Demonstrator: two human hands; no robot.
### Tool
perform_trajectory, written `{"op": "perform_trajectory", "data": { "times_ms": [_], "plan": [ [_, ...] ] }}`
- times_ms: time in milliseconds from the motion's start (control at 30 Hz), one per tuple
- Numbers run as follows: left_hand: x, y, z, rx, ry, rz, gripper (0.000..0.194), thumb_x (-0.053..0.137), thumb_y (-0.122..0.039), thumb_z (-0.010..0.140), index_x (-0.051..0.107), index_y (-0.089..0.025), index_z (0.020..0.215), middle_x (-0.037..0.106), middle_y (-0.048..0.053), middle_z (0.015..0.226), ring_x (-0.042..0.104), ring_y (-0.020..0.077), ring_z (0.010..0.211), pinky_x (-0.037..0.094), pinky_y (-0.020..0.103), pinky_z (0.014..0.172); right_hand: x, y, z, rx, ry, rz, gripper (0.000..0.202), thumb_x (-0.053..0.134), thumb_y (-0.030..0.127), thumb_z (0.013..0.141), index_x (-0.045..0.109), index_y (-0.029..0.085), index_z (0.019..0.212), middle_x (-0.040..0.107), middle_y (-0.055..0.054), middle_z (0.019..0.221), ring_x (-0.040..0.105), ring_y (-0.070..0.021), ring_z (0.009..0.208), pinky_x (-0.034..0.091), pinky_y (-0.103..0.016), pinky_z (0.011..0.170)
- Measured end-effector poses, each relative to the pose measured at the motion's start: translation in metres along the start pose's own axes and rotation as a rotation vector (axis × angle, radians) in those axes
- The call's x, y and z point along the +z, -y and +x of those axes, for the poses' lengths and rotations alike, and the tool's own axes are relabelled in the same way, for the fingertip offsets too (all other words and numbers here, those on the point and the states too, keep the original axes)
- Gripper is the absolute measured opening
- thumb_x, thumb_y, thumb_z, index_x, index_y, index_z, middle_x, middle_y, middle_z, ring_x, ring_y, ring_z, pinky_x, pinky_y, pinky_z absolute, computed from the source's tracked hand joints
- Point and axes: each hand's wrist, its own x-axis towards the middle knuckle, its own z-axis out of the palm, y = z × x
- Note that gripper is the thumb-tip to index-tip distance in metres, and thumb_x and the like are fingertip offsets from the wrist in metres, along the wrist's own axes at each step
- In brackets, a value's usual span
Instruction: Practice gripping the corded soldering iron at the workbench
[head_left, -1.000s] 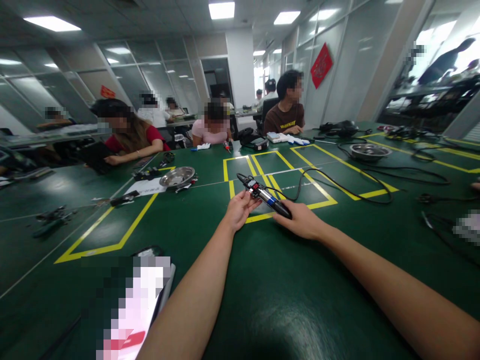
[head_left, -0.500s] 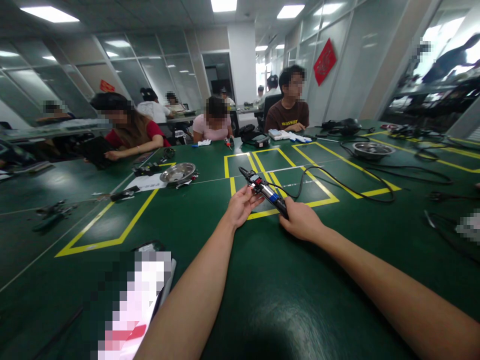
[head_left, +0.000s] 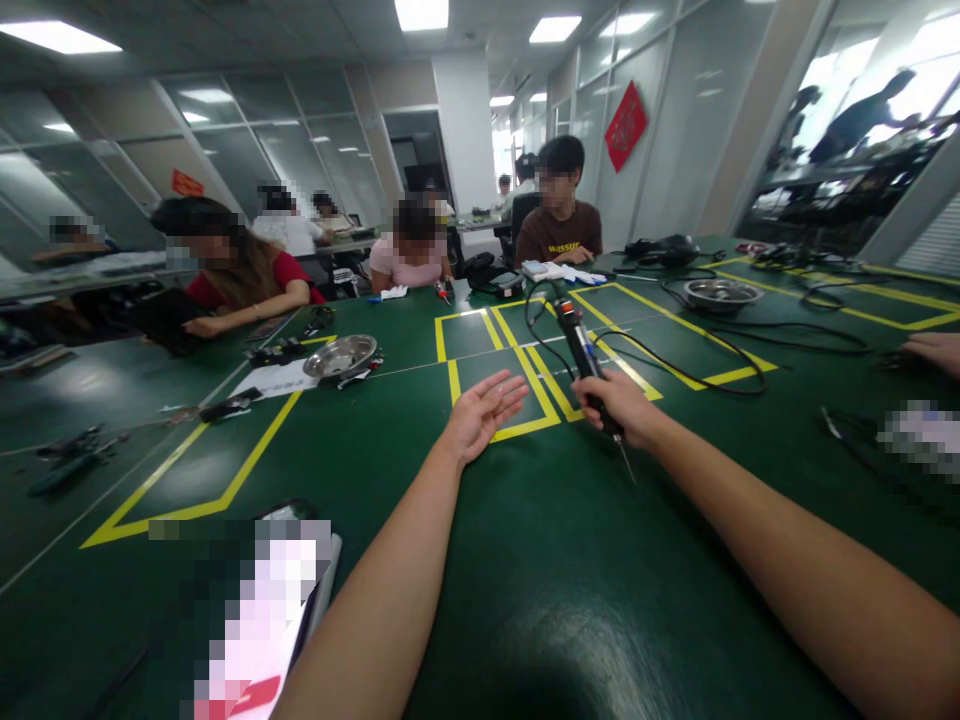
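Observation:
My right hand (head_left: pixel 619 405) is wrapped round a black, pen-like electric tool (head_left: pixel 581 350) with a cable at its upper end. The tool stands steeply tilted, and a thin metal tip points down toward the green table (head_left: pixel 555 570). My left hand (head_left: pixel 484 415) is open with its palm up and fingers spread, holding nothing. It rests over the yellow tape rectangle (head_left: pixel 525 432), to the left of the tool and apart from it.
Metal bowls stand at the left (head_left: pixel 341 358) and right (head_left: pixel 722 295). A black cable (head_left: pixel 757 385) loops across the right side. A blurred bright object lies at front left. People sit across the table, and another person's hand (head_left: pixel 934 350) shows at the right edge.
My left hand has come off the tool and opened. The tool has turned in my right hand, so a thin tip now points down toward me. The view has shifted slightly right.

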Motion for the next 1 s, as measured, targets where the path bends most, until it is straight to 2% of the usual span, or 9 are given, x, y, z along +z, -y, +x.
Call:
{"op": "perform_trajectory", "data": {
  "times_ms": [33, 133, 267, 433, 633, 733, 833, 933, 1000],
  "plan": [
    [0.0, 0.0, 0.0, 0.003, -0.006, 0.003, 0.041, 0.065, -0.014, 0.089, 0.058, -0.012, 0.129, 0.059, 0.02, 0.138, 0.062, 0.0271, 0.122, 0.047, 0.041, 0.107, -0.013, 0.003, 0.004, -0.011, 0.006, 0.149, 0.024, 0.072, 0.027, 0.073, 0.049, 0.021, 0.076, 0.05, 0.002, 0.058, 0.041, -0.0086, 0.044, 0.031, -0.02, 0.035],
    [-0.001, 0.0, 0.0, 0.001, -0.034, 0.005, 0.039, 0.065, -0.012, 0.088, 0.059, -0.011, 0.126, 0.062, 0.021, 0.134, 0.064, 0.0271, 0.12, 0.048, 0.042, 0.107, -0.052, 0.011, 0.01, -0.068, -0.031, 0.355, 0.028, 0.069, 0.026, 0.073, 0.041, 0.022, 0.073, 0.041, 0.005, 0.057, 0.032, -0.0055, 0.043, 0.031, -0.016, 0.033],
    [0.001, 0.0, 0.001, -0.021, -0.08, -0.001, 0.033, 0.063, -0.009, 0.088, 0.061, -0.008, 0.121, 0.065, 0.022, 0.127, 0.066, 0.028, 0.117, 0.048, 0.044, 0.107, -0.097, 0.01, 0.011, -0.15, -0.086, 0.582, 0.026, 0.064, 0.019, 0.074, 0.038, 0.023, 0.075, 0.037, 0.007, 0.056, 0.033, -0.005, 0.044, 0.039, -0.011, 0.035],
    [0.001, 0.0, 0.003, -0.033, -0.105, -0.009, 0.032, 0.062, -0.009, 0.088, 0.062, -0.008, 0.12, 0.067, 0.023, 0.124, 0.066, 0.0278, 0.116, 0.048, 0.045, 0.107, -0.121, 0.001, 0.012, -0.186, -0.141, 0.71, 0.031, 0.061, 0.015, 0.076, 0.031, 0.023, 0.074, 0.035, 0.008, 0.057, 0.037, -0.0024, 0.044, 0.044, -0.004, 0.04],
    [-0.001, 0.0, 0.003, -0.033, -0.121, -0.006, 0.029, 0.062, -0.01, 0.088, 0.062, -0.007, 0.117, 0.068, 0.022, 0.123, 0.068, 0.028, 0.113, 0.048, 0.044, 0.106, -0.11, 0.003, 0.018, -0.127, -0.208, 0.582, 0.027, 0.062, 0.02, 0.08, 0.035, 0.022, 0.078, 0.037, 0.009, 0.058, 0.04, -0.003, 0.043, 0.041, -0.007, 0.035],
    [-0.001, -0.001, 0.003, -0.034, -0.123, -0.014, 0.028, 0.062, -0.01, 0.088, 0.063, -0.007, 0.116, 0.069, 0.022, 0.121, 0.068, 0.0278, 0.112, 0.05, 0.043, 0.104, -0.095, -0.001, 0.021, -0.096, -0.26, 0.417, 0.028, 0.064, 0.02, 0.08, 0.036, 0.022, 0.077, 0.041, 0.008, 0.056, 0.042, -0.0037, 0.042, 0.039, -0.009, 0.033],
    [-0.003, -0.002, 0.003, -0.041, -0.129, -0.024, 0.028, 0.063, -0.011, 0.088, 0.064, -0.007, 0.115, 0.071, 0.02, 0.114, 0.07, 0.0262, 0.106, 0.053, 0.039, 0.099, -0.076, -0.008, 0.021, -0.096, -0.284, 0.215, 0.025, 0.068, 0.02, 0.078, 0.044, 0.021, 0.081, 0.05, 0.006, 0.056, 0.047, -0.006, 0.04, 0.037, -0.013, 0.032],
    [-0.004, 0.0, 0.005, -0.034, -0.142, -0.031, 0.026, 0.063, -0.013, 0.088, 0.065, -0.007, 0.113, 0.073, 0.017, 0.104, 0.072, 0.0239, 0.099, 0.055, 0.036, 0.093, -0.049, -0.013, 0.014, -0.079, -0.221, -0.001, 0.029, 0.076, 0.02, 0.073, 0.056, 0.018, 0.093, 0.055, 0.005, 0.054, 0.048, -0.0086, 0.037, 0.035, -0.017, 0.032],
    [-0.005, 0.001, 0.008, -0.004, -0.188, -0.029, 0.023, 0.064, -0.017, 0.088, 0.066, -0.008, 0.11, 0.074, 0.016, 0.1, 0.073, 0.0236, 0.095, 0.055, 0.037, 0.092, -0.026, -0.013, 0.005, -0.063, -0.09, -0.307, 0.048, 0.078, 0.028, 0.074, 0.058, 0.016, 0.117, 0.059, 0.005, 0.055, 0.05, -0.0102, 0.037, 0.037, -0.019, 0.035]
  ]
}}
